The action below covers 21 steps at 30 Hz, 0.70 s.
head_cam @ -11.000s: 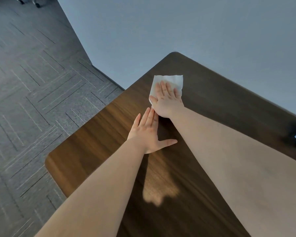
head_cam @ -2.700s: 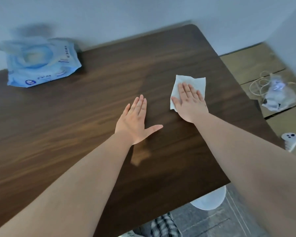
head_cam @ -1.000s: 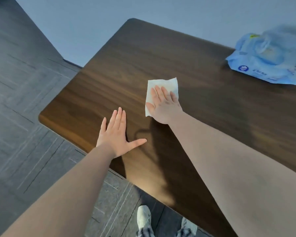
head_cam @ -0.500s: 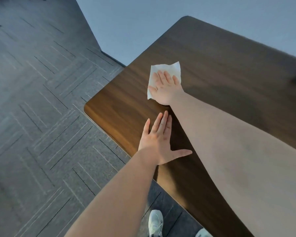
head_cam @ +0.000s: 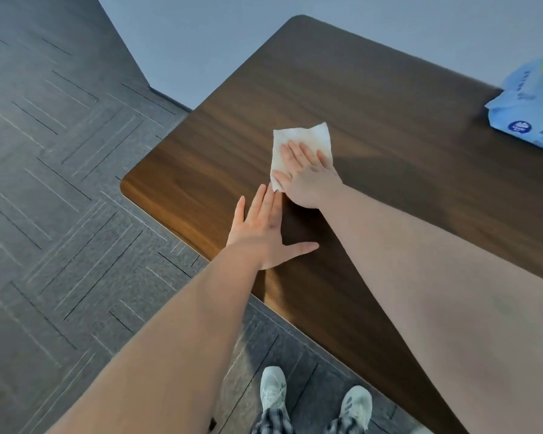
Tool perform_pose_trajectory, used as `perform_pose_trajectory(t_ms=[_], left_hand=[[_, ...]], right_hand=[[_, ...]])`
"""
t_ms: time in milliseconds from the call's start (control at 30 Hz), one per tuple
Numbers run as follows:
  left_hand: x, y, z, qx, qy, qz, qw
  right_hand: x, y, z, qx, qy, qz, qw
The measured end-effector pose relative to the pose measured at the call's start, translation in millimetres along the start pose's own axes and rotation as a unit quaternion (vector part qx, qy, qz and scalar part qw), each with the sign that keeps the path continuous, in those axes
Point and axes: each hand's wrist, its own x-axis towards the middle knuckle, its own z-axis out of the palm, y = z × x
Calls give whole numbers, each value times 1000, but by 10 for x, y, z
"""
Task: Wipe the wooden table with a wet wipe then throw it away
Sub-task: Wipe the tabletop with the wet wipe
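The right hand (head_cam: 308, 180) lies flat, fingers spread, pressing the white wet wipe (head_cam: 298, 145) onto the dark wooden table (head_cam: 389, 136) near the centre of the frame; its grip is apart, not clamped. The left hand (head_cam: 264, 233) rests palm-down just below it, grip apart too, fingertips beside the wipe's lower corner. A blue wipes pack (head_cam: 530, 104) sits at the right edge.
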Motion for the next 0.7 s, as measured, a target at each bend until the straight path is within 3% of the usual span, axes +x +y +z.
perform_pose_trajectory(t_ms=[200, 300, 500, 700], left_hand=[[-38, 23, -16, 57, 0, 5, 998], [-55, 237, -98, 100, 8, 91, 991], [-57, 1273, -82, 90, -25, 208, 974], [-94, 2474, 155, 126, -44, 337, 932]], right_hand=[[-787, 574, 103, 34, -3, 93, 995], [-1285, 945, 196, 54, 7, 158, 986], [-2489, 1800, 387, 84, 26, 295, 951], [-3623, 2567, 603, 113, 45, 439, 890]])
